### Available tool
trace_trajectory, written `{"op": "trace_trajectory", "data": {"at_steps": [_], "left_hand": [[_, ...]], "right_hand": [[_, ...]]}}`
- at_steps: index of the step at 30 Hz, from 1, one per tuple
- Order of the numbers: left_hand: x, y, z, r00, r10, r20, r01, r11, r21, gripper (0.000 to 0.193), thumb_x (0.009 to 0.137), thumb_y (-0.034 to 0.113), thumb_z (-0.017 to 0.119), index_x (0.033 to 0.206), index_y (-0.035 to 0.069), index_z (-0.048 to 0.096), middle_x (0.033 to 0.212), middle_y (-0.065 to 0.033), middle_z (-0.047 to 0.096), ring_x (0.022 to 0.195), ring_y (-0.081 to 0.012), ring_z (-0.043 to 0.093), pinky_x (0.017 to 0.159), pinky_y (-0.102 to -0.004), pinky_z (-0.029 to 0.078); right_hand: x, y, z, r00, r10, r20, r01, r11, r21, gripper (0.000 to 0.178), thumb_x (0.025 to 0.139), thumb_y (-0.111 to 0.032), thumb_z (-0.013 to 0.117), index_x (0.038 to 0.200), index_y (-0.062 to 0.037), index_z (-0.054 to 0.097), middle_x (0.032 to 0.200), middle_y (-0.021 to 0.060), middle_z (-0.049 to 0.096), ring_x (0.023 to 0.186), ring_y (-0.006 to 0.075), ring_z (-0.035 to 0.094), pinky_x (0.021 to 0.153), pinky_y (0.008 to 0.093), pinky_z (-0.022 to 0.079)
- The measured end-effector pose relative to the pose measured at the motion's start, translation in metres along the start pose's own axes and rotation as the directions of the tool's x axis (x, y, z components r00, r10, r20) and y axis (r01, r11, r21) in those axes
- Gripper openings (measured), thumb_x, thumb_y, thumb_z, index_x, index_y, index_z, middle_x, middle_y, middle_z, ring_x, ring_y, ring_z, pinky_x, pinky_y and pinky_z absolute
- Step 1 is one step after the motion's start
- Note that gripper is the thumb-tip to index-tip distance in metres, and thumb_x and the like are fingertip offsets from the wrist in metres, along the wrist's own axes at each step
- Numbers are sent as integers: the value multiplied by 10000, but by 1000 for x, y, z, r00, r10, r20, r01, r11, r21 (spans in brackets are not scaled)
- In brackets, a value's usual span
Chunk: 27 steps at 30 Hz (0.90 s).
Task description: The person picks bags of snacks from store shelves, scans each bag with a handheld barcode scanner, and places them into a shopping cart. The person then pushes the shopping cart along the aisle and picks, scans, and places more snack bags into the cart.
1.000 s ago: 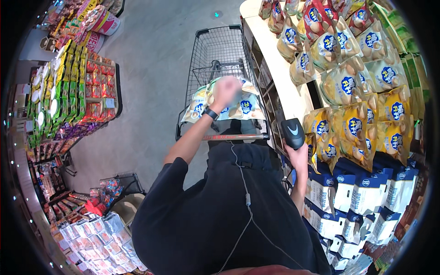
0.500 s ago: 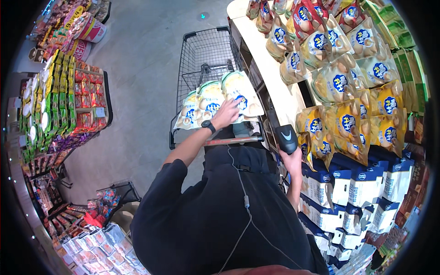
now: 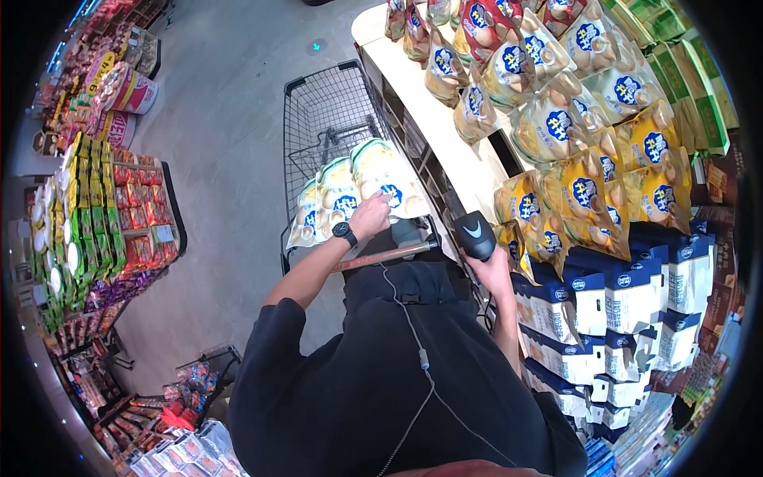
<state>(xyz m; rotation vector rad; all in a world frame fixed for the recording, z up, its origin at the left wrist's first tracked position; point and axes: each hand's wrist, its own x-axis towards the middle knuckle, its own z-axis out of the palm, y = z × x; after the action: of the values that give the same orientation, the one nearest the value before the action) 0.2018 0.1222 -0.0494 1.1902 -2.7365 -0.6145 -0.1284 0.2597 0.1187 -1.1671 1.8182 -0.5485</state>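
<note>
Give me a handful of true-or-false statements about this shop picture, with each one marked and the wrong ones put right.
1. The right hand holds a black scanner. True.
2. The left hand points a finger at a pale bag at the handle end of the shopping cart. True.
3. The dark watch is on the right wrist. False: the dark watch is on the left wrist.
4. Only one pale bag lies at that end. False: three lie there side by side.
5. Yellow bags are on display to the person's right. True.
6. Both hands grip the cart's handle. False: neither hand grips it.
</note>
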Motion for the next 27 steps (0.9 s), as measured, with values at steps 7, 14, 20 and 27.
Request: {"op": "trace_trajectory", "data": {"at_steps": [7,14,20,27], "left_hand": [[10,-6,-20,991,-35,126,60,979,-194,222,734,132,731,894,-21,725,1089,-213,694,1110,-367,661,999,-429,551],[37,13,-68,969,-184,164,242,845,-476,887,819,490,889,1447,-30,539,1436,-270,610,1343,-403,595,1137,-451,472],[183,88,-93,939,-239,-249,31,777,-628,1255,769,591,895,1600,-122,281,1612,-370,389,1522,-456,399,1266,-459,338],[329,124,-30,811,-515,-276,166,656,-736,1463,767,610,889,1636,-148,-10,1685,-389,228,1592,-444,269,1309,-430,251]], "right_hand": [[1,13,-3,991,-94,-96,99,994,46,369,830,-212,862,1069,44,744,882,160,771,808,212,720,811,382,567],[0,18,-10,990,-53,-129,65,993,95,295,836,-166,845,1008,37,717,732,82,694,637,151,652,639,353,538],[-4,7,-16,995,8,-99,5,992,128,344,817,-116,837,1120,22,745,976,197,791,963,274,788,883,395,576],[-13,5,-22,988,16,-154,1,994,111,359,799,-85,840,1112,49,726,1001,209,793,976,318,787,902,411,581]]}}
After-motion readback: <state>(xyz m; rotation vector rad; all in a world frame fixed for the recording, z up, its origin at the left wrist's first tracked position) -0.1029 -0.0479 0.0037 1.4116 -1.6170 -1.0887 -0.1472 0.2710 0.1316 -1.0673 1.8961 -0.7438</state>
